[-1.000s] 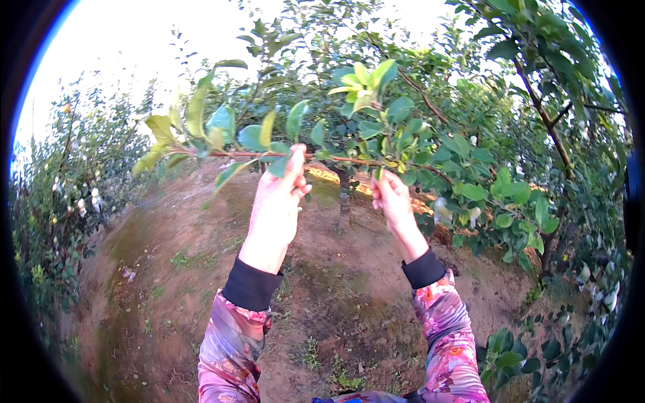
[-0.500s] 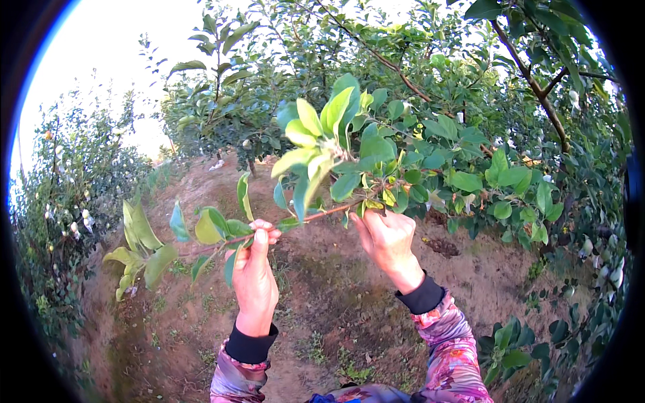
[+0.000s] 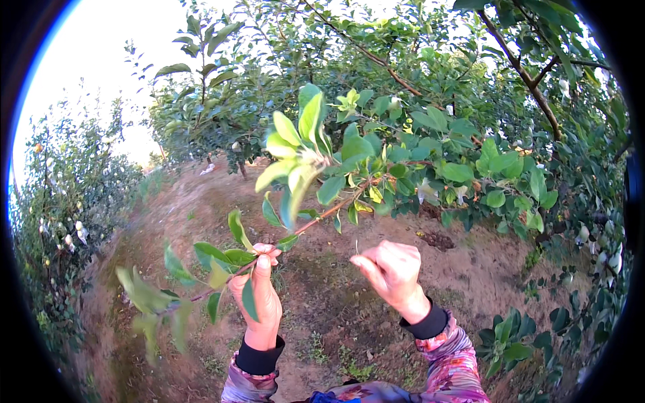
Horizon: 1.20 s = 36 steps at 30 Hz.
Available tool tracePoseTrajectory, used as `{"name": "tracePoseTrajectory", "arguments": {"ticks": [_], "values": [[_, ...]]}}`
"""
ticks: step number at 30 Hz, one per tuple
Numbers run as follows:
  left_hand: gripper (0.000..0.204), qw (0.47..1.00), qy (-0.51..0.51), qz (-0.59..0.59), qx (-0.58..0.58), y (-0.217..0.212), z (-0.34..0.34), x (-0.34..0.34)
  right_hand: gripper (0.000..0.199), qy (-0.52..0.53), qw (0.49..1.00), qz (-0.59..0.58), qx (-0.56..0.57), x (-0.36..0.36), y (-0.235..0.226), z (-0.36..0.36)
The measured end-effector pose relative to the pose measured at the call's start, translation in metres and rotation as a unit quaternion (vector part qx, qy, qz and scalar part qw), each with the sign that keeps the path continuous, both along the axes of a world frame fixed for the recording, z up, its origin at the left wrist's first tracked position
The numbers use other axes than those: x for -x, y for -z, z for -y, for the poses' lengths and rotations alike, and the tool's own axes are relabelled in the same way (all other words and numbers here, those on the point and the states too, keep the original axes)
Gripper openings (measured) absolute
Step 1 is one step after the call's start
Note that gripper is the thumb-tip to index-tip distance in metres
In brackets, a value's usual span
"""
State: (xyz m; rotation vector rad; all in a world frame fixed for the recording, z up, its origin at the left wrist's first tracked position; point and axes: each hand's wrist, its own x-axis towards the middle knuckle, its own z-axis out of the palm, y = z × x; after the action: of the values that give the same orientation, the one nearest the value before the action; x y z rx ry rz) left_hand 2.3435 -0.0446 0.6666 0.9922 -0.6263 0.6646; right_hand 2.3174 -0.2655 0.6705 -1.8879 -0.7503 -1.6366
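My left hand [image 3: 262, 299] pinches a thin, reddish-brown leafy branch [image 3: 321, 216] between thumb and fingers. From there the branch slopes up to the right toward the tree's foliage, and its leafy tip [image 3: 158, 303] hangs at the left, blurred. Pale green young leaves [image 3: 295, 151] stand out above the hand. Lower than the branch and apart from it, my right hand [image 3: 395, 272] is closed in a pinch. A thin, pale, curved strand [image 3: 357, 246] pokes up at its thumb tip; whether it is wire or a stalk I cannot tell.
Dense foliage [image 3: 457, 138] fills the right and back, with a thick bough [image 3: 521, 67] at upper right. Pale bagged fruits [image 3: 79, 228] hang in the trees at left. Bare brown soil [image 3: 201, 228] slopes below. A low leafy shoot [image 3: 507, 346] stands at lower right.
My right hand has come off the branch and moved down, with a thin strand now showing at its thumb. My left hand still grips the branch, whose tip has swung lower.
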Motion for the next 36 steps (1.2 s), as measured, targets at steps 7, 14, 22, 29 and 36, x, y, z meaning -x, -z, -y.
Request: {"name": "tracePoseTrajectory", "arguments": {"ticks": [7, 14, 22, 29, 36], "values": [[0.015, 1.0, 0.001, -0.015, -0.009, 0.008, 0.0, 0.007, 0.036, 0.034, 0.974, -0.123, -0.187, -0.017, -0.03, 0.0], [0.017, 0.999, 0.01, -0.023, -0.025, 0.01, -0.001, 0.012, 0.013, 0.069, 0.983, -0.101, -0.138, -0.029, -0.029, 0.011], [0.017, 0.999, 0.031, -0.012, -0.028, 0.006, -0.004, 0.009, 0.014, -0.231, 0.923, -0.307, 0.017, 0.033, -0.012, -0.013], [0.016, 0.998, 0.055, -0.027, -0.018, 0.006, 0.006, 0.021, 0.031, 0.058, 0.967, -0.144, -0.203, -0.022, -0.037, 0.032], [0.02, 0.999, 0.042, -0.031, -0.016, 0.004, 0.001, 0.025, 0.009, -0.011, 0.996, -0.07, -0.053, -0.011, -0.02, -0.001]]}}
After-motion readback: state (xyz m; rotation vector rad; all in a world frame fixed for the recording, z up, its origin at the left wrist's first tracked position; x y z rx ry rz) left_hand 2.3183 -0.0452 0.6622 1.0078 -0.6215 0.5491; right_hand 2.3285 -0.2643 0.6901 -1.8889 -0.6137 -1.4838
